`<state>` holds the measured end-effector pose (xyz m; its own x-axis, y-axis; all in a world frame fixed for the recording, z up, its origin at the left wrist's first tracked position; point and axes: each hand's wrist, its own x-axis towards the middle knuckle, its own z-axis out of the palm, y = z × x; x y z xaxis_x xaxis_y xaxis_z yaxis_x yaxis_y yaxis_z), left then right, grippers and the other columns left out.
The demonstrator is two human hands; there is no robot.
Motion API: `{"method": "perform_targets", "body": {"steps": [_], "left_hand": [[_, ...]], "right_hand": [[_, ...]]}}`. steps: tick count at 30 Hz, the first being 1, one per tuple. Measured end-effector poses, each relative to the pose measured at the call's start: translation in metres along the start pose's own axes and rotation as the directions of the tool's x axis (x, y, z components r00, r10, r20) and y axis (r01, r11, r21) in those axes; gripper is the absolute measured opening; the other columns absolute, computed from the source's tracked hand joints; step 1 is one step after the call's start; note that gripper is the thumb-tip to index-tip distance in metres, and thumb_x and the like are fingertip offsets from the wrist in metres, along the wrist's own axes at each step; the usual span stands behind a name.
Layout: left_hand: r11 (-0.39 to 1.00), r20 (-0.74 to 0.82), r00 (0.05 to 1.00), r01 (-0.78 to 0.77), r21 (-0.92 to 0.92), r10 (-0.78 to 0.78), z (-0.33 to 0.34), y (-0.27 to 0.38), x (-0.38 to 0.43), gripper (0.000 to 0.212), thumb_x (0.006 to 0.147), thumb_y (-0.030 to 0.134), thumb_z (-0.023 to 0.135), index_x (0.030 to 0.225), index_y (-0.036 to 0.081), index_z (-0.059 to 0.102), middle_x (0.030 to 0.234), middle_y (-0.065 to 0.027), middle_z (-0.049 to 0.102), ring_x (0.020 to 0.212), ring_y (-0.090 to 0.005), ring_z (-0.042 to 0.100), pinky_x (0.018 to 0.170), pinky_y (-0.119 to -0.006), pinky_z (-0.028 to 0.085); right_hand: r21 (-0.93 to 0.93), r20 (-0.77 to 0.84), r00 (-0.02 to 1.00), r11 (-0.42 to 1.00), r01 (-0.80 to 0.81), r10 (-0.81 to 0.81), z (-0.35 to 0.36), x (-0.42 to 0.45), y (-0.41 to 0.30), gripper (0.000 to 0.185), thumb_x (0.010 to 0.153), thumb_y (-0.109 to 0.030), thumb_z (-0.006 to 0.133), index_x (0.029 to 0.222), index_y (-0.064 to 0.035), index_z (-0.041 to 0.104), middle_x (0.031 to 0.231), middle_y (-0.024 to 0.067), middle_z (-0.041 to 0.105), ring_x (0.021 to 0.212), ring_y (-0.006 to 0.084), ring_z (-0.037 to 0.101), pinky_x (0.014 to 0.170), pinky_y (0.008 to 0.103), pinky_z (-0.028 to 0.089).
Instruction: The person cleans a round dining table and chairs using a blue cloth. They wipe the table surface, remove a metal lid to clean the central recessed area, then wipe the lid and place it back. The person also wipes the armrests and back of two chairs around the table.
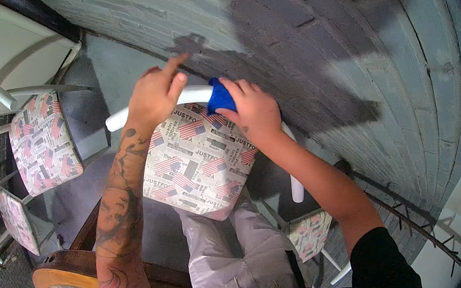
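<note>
My right hand (256, 110) grips a blue cloth (220, 96) wrapped over the curved white top rail (192, 94) of a chair. The rail bends round the far side of the seat, and its right end shows beneath my right forearm. Fabric printed with flags and lettering covers the chair seat (203, 171), directly in front of my legs. Over the rail's left part is my left hand (155, 95), thumb and forefinger apart and holding nothing. Whether it touches the rail, I cannot tell.
A painted brick wall (322, 39) rises just beyond the chair. Two matching chairs, one nearer (44, 141) and one smaller (16, 218), stand at left. A round wood-rimmed table (48, 279) is at lower left. Another chair (310, 235) and a dark branched rod (421, 233) are at right.
</note>
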<state>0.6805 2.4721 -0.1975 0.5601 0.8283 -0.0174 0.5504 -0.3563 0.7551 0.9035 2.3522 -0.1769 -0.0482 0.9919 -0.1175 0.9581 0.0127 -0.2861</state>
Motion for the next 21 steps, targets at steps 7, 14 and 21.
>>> {"method": "perform_targets", "body": {"steps": [7, 14, 21], "left_hand": [[0.98, -0.156, 0.974, 0.144, -0.139, -0.165, 0.007, -0.007, 0.004, 0.054, 0.113, 0.049, 0.035, 0.135, 0.012, 0.067, 0.099, -0.017, 0.077, 0.093, -0.0386, 0.072, 0.086, -0.046, 0.055], [0.973, -0.141, 0.976, 0.185, 0.138, -0.166, 0.009, 0.0, 0.0, 0.049, 0.109, 0.044, 0.046, 0.102, 0.009, 0.079, 0.085, -0.0212, 0.074, 0.083, -0.0446, 0.07, 0.075, -0.051, 0.056], [0.961, -0.165, 0.964, 0.234, 0.144, -0.21, 0.008, 0.003, 0.001, 0.046, 0.109, 0.041, 0.049, 0.101, 0.009, 0.082, 0.085, -0.0195, 0.075, 0.081, -0.0421, 0.072, 0.076, -0.047, 0.056]], "right_hand": [[-0.143, -0.017, 0.983, 0.973, 0.181, -0.185, 0.017, 0.046, -0.043, 0.059, 0.083, -0.047, 0.081, 0.131, -0.0183, 0.062, 0.111, 0.0048, 0.067, 0.103, 0.0256, 0.068, 0.086, 0.0399, 0.056], [-0.113, -0.083, 0.968, 0.968, 0.226, -0.236, 0.037, 0.059, -0.051, 0.064, 0.074, -0.054, 0.086, 0.118, -0.0128, 0.066, 0.104, 0.0052, 0.07, 0.097, 0.0249, 0.07, 0.083, 0.0381, 0.057], [-0.026, -0.077, 0.976, 0.979, 0.203, -0.205, 0.028, 0.056, -0.048, 0.064, 0.074, -0.051, 0.088, 0.119, -0.0118, 0.064, 0.099, 0.0061, 0.071, 0.096, 0.026, 0.072, 0.077, 0.0383, 0.058]]}}
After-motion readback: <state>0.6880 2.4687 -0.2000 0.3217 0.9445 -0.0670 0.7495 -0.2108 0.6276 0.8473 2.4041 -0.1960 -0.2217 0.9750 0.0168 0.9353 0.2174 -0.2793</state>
